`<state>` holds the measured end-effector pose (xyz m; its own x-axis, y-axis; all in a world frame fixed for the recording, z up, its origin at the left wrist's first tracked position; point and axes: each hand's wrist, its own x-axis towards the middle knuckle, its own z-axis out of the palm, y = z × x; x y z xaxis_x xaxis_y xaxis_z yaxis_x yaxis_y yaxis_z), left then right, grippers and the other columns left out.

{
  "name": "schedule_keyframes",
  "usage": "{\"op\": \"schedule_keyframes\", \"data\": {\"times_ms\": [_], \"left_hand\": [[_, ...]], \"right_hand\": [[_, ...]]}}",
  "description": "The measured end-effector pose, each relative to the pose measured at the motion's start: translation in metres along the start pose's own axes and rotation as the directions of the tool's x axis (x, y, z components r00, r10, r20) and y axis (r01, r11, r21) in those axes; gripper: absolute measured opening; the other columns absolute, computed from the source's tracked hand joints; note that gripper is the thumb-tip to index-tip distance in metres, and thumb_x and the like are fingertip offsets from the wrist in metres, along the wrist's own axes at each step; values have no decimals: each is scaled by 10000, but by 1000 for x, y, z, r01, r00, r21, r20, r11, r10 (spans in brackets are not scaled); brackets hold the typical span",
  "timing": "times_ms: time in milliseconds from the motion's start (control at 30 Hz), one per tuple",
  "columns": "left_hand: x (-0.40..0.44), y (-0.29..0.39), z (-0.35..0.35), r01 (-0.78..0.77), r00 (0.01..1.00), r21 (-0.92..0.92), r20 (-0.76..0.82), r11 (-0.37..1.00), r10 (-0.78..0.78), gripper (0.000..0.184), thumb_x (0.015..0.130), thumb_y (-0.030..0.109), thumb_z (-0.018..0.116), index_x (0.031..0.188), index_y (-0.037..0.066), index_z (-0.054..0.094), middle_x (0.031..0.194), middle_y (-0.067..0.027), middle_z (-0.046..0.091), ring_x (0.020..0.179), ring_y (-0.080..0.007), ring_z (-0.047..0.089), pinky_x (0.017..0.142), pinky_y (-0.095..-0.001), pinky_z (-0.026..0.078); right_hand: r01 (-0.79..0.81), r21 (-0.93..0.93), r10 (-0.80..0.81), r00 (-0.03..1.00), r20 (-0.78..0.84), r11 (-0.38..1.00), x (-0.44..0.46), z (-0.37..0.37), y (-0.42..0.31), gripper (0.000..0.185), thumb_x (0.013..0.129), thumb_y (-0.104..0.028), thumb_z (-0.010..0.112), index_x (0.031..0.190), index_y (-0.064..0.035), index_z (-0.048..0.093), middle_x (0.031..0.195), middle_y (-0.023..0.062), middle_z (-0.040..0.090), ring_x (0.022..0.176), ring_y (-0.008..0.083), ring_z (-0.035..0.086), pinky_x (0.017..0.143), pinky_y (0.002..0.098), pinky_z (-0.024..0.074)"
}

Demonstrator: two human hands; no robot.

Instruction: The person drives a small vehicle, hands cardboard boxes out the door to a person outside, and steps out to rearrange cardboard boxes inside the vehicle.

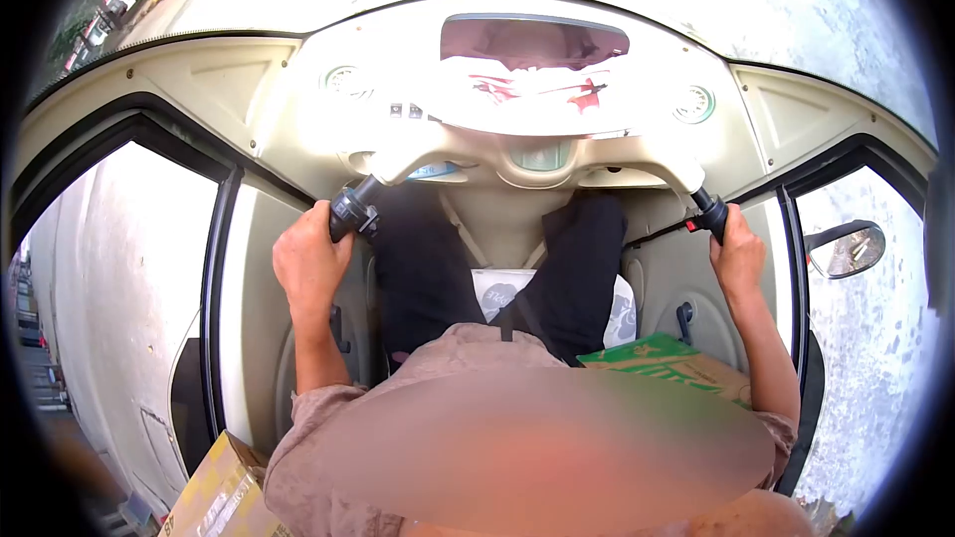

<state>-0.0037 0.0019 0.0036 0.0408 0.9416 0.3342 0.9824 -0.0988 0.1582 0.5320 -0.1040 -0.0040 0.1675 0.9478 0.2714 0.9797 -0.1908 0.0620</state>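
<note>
My left hand (pixel 310 257) is wrapped round the left grip (pixel 348 214) of a pale handlebar (pixel 433 142), beside its black switch housing. On the opposite side, my right hand (pixel 738 257) is closed on the right grip (pixel 712 216), next to a small red switch (pixel 692 226). The handlebar spans the cab in front of my dark-trousered legs, with a small display (pixel 540 155) at its centre. Both forearms reach forward from brownish sleeves.
A green and brown box (pixel 671 363) lies by my right side, a taped cardboard box (pixel 224 492) at the lower left. Doors with windows flank me. Outside the right window is a mirror (pixel 854 250). A bright windshield and dashboard (pixel 652 75) are ahead.
</note>
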Motion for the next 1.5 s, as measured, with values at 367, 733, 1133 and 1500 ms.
{"op": "schedule_keyframes", "data": {"times_ms": [367, 733, 1133, 1500], "left_hand": [[-1, -1, 1, 11, 1000, -21, -5, 1000, -11, 238, 705, 158, 759, 878, 84, 613, 777, -145, 665, 727, -400, 645, 620, -482, 503], [-5, -4, 1, -21, 1000, -22, -7, 1000, 21, 240, 715, 157, 749, 880, 75, 596, 798, -150, 658, 736, -406, 639, 619, -488, 499], [2, -5, 0, -54, 998, 28, -14, 998, 55, 281, 700, 158, 786, 864, 77, 572, 799, -123, 656, 727, -379, 645, 618, -474, 502], [-3, -5, 3, -54, 999, 50, -5, 997, 54, 249, 711, 168, 771, 865, 79, 597, 771, -135, 648, 687, -384, 636, 593, -469, 492]], "right_hand": [[-12, -27, 13, 1000, 21, 1000, 0, 0, 0, 441, 741, -80, 771, 1083, -67, 494, 923, 170, 657, 766, 407, 671, 648, 493, 545], [-10, -37, 11, 1000, 17, 999, 0, 7, 5, 452, 743, -82, 767, 1110, -58, 505, 927, 181, 663, 754, 417, 665, 650, 508, 537], [-30, -42, 31, 999, 40, 999, 1, 4, 1, 474, 762, -99, 754, 1153, -75, 487, 924, 186, 660, 751, 425, 665, 646, 519, 533], [-33, -44, 35, 998, 44, 998, 1, 6, 6, 455, 762, -112, 755, 1143, -80, 507, 923, 174, 666, 727, 409, 669, 635, 507, 539]]}}
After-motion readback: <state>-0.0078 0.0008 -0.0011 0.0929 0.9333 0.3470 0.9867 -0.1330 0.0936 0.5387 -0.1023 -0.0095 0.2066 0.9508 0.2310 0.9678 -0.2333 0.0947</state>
